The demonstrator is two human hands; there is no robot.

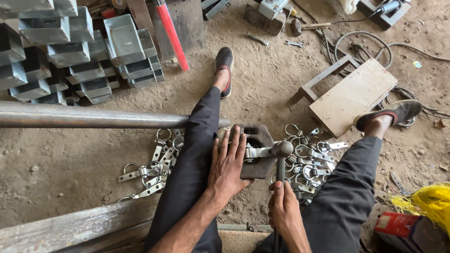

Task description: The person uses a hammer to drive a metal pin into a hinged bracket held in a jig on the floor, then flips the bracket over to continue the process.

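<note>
I sit on the dirt floor with my legs spread. My left hand (228, 164) lies flat with fingers spread on a dark iron block (261, 166), pinning a small metal strap clamp (255, 152) on top of it. My right hand (285, 211) grips the handle of a hammer (280, 150) whose head rests on the clamp's right end. Piles of finished ring clamps lie to the left of my leg (152, 167) and to the right of the block (310, 160).
A long steel pipe (78, 117) runs in from the left, under my left leg. Stacked metal boxes (53, 48) sit at top left beside a red-handled tool (171, 33). A wooden board (353, 95), cables (365, 39) and a yellow bag (449, 212) are on the right.
</note>
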